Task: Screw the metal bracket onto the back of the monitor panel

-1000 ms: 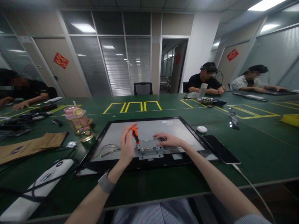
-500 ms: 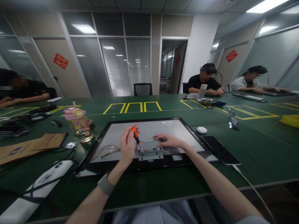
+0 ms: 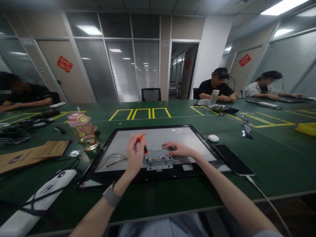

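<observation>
My left hand (image 3: 135,151) is closed round the orange and black handle of a screwdriver (image 3: 146,150). The screwdriver leans, with its shaft pointing down at the left end of a grey metal bracket (image 3: 160,164) that carries several ports. My right hand (image 3: 179,148) lies over the back right part of the bracket, fingers stretched out and resting on it. Beneath both is a flat display panel (image 3: 195,140) with a grey back and black frame, lying on the table. Thin wires (image 3: 116,158) run out to the left of the bracket.
Left of the panel stand a drink cup (image 3: 82,130), a brown paper bag (image 3: 49,151) and a white power strip (image 3: 46,194) with black cables. To the right lie a white earbud case (image 3: 213,138) and a phone (image 3: 233,158) on a charging cable. Several people sit across the table.
My left fingers have shifted round the screwdriver handle and now cover more of it. The screwdriver tip stays at the bracket's left end. My right hand has not moved.
</observation>
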Available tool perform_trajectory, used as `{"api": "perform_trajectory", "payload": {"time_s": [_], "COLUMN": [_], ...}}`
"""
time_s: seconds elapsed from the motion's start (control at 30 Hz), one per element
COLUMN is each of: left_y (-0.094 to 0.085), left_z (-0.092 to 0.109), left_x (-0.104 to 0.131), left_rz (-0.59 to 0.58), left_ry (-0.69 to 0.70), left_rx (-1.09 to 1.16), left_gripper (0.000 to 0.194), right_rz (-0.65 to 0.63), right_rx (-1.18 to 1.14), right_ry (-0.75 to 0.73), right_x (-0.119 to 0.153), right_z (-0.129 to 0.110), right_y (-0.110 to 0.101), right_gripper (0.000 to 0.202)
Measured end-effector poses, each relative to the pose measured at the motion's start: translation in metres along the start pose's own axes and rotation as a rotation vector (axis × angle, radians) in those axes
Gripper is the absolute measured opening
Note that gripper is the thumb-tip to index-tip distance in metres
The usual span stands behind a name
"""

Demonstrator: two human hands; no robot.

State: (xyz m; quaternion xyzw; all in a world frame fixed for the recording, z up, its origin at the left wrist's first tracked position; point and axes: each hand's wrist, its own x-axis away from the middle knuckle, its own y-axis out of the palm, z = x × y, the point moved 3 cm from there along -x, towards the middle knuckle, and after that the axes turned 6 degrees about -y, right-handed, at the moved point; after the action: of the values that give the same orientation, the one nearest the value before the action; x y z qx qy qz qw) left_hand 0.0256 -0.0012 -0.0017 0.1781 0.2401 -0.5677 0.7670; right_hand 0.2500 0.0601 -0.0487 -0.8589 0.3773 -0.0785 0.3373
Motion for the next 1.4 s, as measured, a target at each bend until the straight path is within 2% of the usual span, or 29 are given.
{"api": "perform_trajectory", "payload": {"time_s": [0.13, 0.3, 0.53, 0.67, 0.77, 0.93, 1.0, 1.1, 1.2, 1.27, 1.4], "left_y": [-0.0009, 0.0006, -0.0012, 0.0002, 0.0011, -0.0011, -0.0018, -0.0006, 0.0006, 0.0006, -0.0008], "left_z": [0.0001, 0.0018, 0.0047, 0.0034, 0.0024, 0.003, 0.0024, 0.0, -0.0014, -0.0013, -0.0004], "left_x": [-0.0007, -0.0006, -0.0015, -0.0008, -0.0003, -0.0018, -0.0025, -0.0025, -0.0012, -0.0006, -0.0016], "left_rz": [-0.014, -0.042, 0.038, -0.017, -0.003, 0.051, 0.038, -0.026, -0.032, -0.016, 0.012], "left_ry": [0.053, -0.036, 0.093, -0.001, -0.075, 0.015, 0.038, -0.012, -0.076, -0.077, 0.007], "left_rx": [-0.018, 0.071, -0.056, 0.062, 0.087, -0.009, 0.001, 0.11, 0.165, 0.125, -0.009], "left_gripper": [0.022, 0.03, 0.017, 0.032, 0.031, 0.018, 0.021, 0.031, 0.034, 0.033, 0.023], "right_rz": [0.001, -0.009, -0.007, -0.011, -0.008, -0.002, -0.001, 0.002, -0.001, -0.01, -0.006], "right_rx": [-0.008, 0.01, 0.006, 0.008, 0.006, 0.005, 0.008, 0.014, 0.012, 0.012, 0.019], "right_ry": [0.006, 0.012, -0.001, 0.002, -0.003, -0.007, -0.009, 0.009, 0.017, 0.005, -0.01], "right_x": [0.0001, 0.0006, -0.0001, 0.0004, 0.0006, -0.0001, -0.0004, -0.0004, -0.0001, -0.0001, -0.0004], "right_z": [-0.0016, -0.003, 0.0025, 0.0001, -0.0003, 0.0029, 0.0025, 0.0005, -0.001, -0.0004, 0.0034], "right_y": [0.0001, -0.0004, -0.0003, -0.0005, -0.0005, -0.0001, -0.0001, -0.0003, -0.0004, -0.0001, 0.0], "right_gripper": [0.058, 0.06, 0.054, 0.057, 0.06, 0.056, 0.056, 0.055, 0.055, 0.054, 0.055]}}
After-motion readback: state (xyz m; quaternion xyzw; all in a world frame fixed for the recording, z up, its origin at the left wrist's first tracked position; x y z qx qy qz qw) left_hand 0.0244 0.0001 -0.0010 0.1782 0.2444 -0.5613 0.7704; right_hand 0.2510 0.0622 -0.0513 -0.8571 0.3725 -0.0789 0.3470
